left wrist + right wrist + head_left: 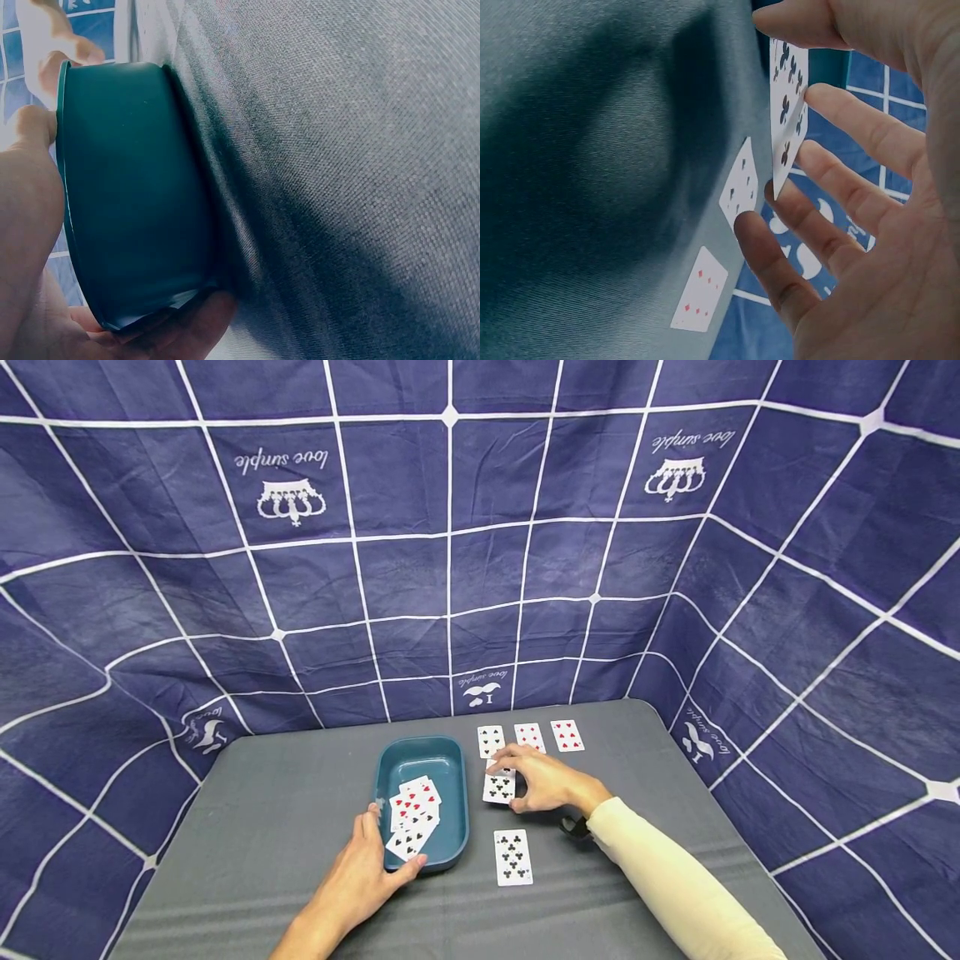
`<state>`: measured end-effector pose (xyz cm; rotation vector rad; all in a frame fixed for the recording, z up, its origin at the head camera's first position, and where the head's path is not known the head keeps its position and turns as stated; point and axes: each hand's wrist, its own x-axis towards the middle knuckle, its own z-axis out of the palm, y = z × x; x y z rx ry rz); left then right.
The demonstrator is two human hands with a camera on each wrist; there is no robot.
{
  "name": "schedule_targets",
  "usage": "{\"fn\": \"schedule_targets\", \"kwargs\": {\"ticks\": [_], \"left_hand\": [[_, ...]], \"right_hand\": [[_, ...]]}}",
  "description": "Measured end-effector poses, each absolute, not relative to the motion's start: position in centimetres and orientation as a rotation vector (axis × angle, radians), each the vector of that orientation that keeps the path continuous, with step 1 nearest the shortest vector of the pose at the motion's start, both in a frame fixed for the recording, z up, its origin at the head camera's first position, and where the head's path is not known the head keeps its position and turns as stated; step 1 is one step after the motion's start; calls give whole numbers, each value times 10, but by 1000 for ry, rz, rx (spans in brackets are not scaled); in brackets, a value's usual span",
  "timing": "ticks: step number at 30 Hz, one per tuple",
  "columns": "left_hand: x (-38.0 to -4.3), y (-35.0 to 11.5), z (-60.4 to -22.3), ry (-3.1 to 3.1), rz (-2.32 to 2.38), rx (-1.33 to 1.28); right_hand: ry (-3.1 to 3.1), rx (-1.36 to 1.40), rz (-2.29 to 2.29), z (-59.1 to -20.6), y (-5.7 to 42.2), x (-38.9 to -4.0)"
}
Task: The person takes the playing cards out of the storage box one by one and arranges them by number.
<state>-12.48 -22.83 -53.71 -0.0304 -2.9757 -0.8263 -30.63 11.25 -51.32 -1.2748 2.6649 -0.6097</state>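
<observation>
A teal tray (462,802) with an upright rim stands on the table, several playing cards (412,810) overlapping inside it. My left hand (362,870) grips its near left corner, thumb at the front rim and fingers along the left side; the left wrist view shows the tray's wall (135,180) between them. My right hand (551,779) holds a clubs card (498,787) by its edges, between thumb and fingertips. Seen from the right wrist, that clubs card (786,112) is raised off the cloth. Another clubs card (513,857) lies face up nearer the front.
At the back of the table lie a spades card (491,741), a diamonds card (528,735) and a hearts card (567,736) in a row. Grey cloth (285,810) covers the table. A dark blue curtain (405,577) with white lines hangs behind and at the sides.
</observation>
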Motion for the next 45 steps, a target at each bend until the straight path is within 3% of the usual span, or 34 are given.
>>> {"fn": "schedule_targets", "kwargs": {"ticks": [45], "left_hand": [[-123,-228,-537,-2969,-818,-38]], "right_hand": [[2629,-1236,-535,-543,113,-312]]}}
